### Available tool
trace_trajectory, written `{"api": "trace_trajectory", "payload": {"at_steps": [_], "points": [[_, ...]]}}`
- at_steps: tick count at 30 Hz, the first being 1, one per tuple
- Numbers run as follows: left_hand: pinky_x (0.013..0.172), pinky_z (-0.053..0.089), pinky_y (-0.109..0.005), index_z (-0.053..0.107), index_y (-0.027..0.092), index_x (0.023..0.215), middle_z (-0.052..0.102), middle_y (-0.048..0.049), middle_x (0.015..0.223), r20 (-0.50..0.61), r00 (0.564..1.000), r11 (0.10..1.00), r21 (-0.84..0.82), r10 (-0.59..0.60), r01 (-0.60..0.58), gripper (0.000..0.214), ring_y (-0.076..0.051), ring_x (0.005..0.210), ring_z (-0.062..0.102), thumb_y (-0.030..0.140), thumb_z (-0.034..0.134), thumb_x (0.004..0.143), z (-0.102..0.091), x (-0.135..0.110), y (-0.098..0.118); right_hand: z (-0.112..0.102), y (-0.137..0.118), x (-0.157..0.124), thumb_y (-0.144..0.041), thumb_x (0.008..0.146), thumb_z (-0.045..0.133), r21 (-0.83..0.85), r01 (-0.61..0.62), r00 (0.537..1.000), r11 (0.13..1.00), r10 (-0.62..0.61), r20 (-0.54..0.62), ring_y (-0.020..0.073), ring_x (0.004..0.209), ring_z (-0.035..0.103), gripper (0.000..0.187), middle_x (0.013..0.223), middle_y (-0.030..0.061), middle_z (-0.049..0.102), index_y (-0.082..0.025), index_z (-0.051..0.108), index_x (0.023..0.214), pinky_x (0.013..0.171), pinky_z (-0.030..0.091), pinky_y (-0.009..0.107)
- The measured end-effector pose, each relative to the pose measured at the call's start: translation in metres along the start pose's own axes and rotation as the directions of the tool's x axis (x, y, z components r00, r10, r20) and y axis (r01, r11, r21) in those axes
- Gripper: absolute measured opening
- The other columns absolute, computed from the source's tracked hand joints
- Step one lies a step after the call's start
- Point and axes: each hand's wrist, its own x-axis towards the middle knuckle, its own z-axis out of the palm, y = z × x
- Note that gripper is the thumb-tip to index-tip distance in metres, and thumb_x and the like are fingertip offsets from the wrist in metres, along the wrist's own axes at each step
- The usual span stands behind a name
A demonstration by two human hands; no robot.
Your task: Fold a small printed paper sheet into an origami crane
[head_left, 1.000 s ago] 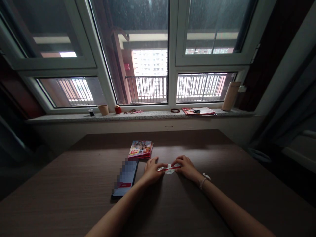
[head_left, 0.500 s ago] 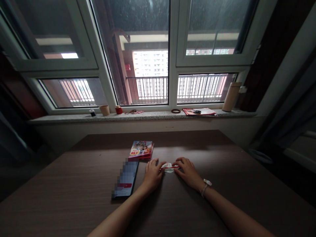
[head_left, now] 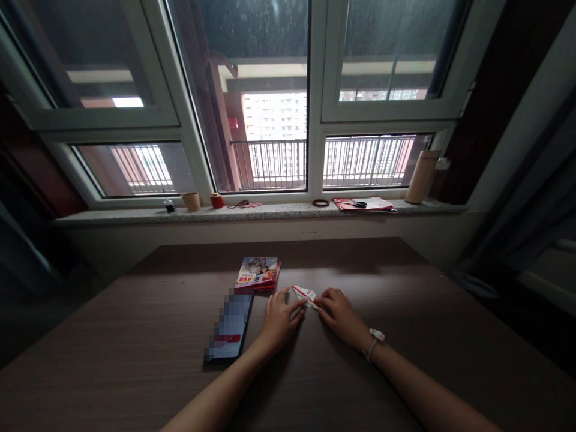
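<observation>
A small piece of folded paper (head_left: 306, 294), white with red edges, lies slanted on the table between my hands. Its pointed far-left corner is uncovered. My right hand (head_left: 341, 313) pinches the near-right end, with the fingertips over that corner. On the other side, my left hand (head_left: 279, 319) rests with thumb and index finger apart. The left thumb tip reaches the paper's lower edge, and the index finger stays off to its left. A bracelet (head_left: 372, 343) circles my right wrist.
Left of my left hand lies a phone (head_left: 231, 327), partly pixelated. Behind it is a stack of printed leaflets (head_left: 257, 273). The windowsill (head_left: 279, 210) carries a paper cup (head_left: 191, 201), a red spool (head_left: 216, 200), a beaded ring (head_left: 320, 203), scissors (head_left: 359, 204) on papers and a tan bottle (head_left: 422, 177).
The folded paper has turned, its left end swinging away from me. My left fingers have loosened from that end, while my right hand has kept hold of the other.
</observation>
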Motion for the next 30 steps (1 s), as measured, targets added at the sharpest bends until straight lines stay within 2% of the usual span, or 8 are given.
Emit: {"api": "trace_trajectory", "payload": {"at_steps": [3,7,12,16,20,24,27,30], "points": [[0.113,0.022,-0.051,0.060,0.041,0.123,0.039,-0.0033,0.145,0.010,1.000,1.000,-0.007,-0.009,0.009,0.035,-0.029,0.135,0.032,0.036,0.053,0.089,-0.0003,0.0003,0.0001,-0.0001,0.0015,0.0000,-0.026,0.090,0.050,0.064,0.030,1.000,0.997,-0.030,0.003,0.0205,0.110,0.049,0.019,0.113,0.0070,0.058,-0.023,0.066,0.100,0.099,0.039,0.037],[0.113,0.022,-0.051,0.061,0.040,0.121,0.040,-0.0034,0.144,0.011,1.000,1.000,-0.012,-0.010,0.010,0.034,-0.029,0.135,0.032,0.037,0.052,0.089,-0.0005,0.0003,0.0006,0.0010,0.0052,0.0009,-0.024,0.089,0.050,0.113,0.052,0.997,0.992,-0.058,0.048,0.0217,0.126,0.039,0.020,0.125,0.0045,0.057,-0.025,0.066,0.101,0.109,0.031,0.041],[0.113,0.022,-0.051,0.062,0.039,0.120,0.043,-0.0035,0.142,-0.006,1.000,1.000,-0.014,-0.016,0.016,0.034,-0.029,0.134,0.033,0.044,0.052,0.088,0.0006,-0.0002,0.0010,0.0011,0.0066,0.0018,-0.023,0.089,0.048,0.121,0.045,0.996,0.992,-0.054,0.066,0.0215,0.126,0.038,0.025,0.120,0.0036,0.061,-0.027,0.067,0.105,0.110,0.030,0.042],[0.113,0.021,-0.052,0.062,0.037,0.120,0.042,-0.0053,0.143,-0.005,1.000,1.000,-0.012,-0.006,0.006,0.042,-0.031,0.135,0.032,0.052,0.059,0.081,0.0010,-0.0008,0.0016,-0.0003,0.0040,0.0022,-0.019,0.088,0.049,0.134,0.041,0.997,0.990,-0.048,0.052,0.0214,0.123,0.041,0.030,0.115,0.0042,0.063,-0.026,0.066,0.111,0.109,0.031,0.041],[0.113,0.021,-0.052,0.062,0.036,0.120,0.042,-0.0055,0.143,0.011,1.000,1.000,-0.002,-0.011,0.011,0.041,-0.031,0.135,0.032,0.042,0.063,0.079,0.0003,-0.0006,0.0026,-0.0021,0.0010,0.0023,-0.013,0.085,0.050,0.143,0.063,0.997,0.988,-0.070,0.044,0.0208,0.119,0.043,0.031,0.113,0.0044,0.063,-0.026,0.068,0.107,0.107,0.034,0.040],[0.113,0.021,-0.050,0.064,0.037,0.116,0.043,-0.0029,0.142,0.012,1.000,1.000,-0.004,-0.015,0.015,0.037,-0.029,0.135,0.032,0.031,0.061,0.080,-0.0006,0.0006,0.0027,-0.0022,0.0025,0.0022,-0.011,0.084,0.050,0.121,0.068,0.997,0.990,-0.070,0.020,0.0206,0.122,0.042,0.030,0.121,0.0035,0.060,-0.027,0.068,0.102,0.107,0.034,0.042],[0.113,0.021,-0.050,0.064,0.038,0.116,0.043,-0.0017,0.143,0.026,0.999,1.000,-0.008,-0.027,0.028,0.038,-0.028,0.135,0.033,0.026,0.059,0.080,-0.0019,0.0015,0.0023,-0.0012,0.0057,0.0021,-0.013,0.085,0.049,0.100,0.063,0.997,0.993,-0.068,0.047,0.0216,0.128,0.037,0.034,0.125,0.0030,0.059,-0.028,0.065,0.111,0.109,0.032,0.044],[0.113,0.021,-0.049,0.065,0.040,0.116,0.043,-0.0011,0.143,0.026,0.999,1.000,-0.021,-0.023,0.023,0.039,-0.027,0.134,0.034,0.024,0.057,0.081,-0.0023,0.0023,0.0015,-0.0005,0.0070,0.0020,-0.015,0.088,0.047,0.063,0.067,0.996,0.996,-0.071,0.058,0.0226,0.129,0.036,0.037,0.120,0.0037,0.061,-0.028,0.061,0.120,0.111,0.030,0.045]]}}
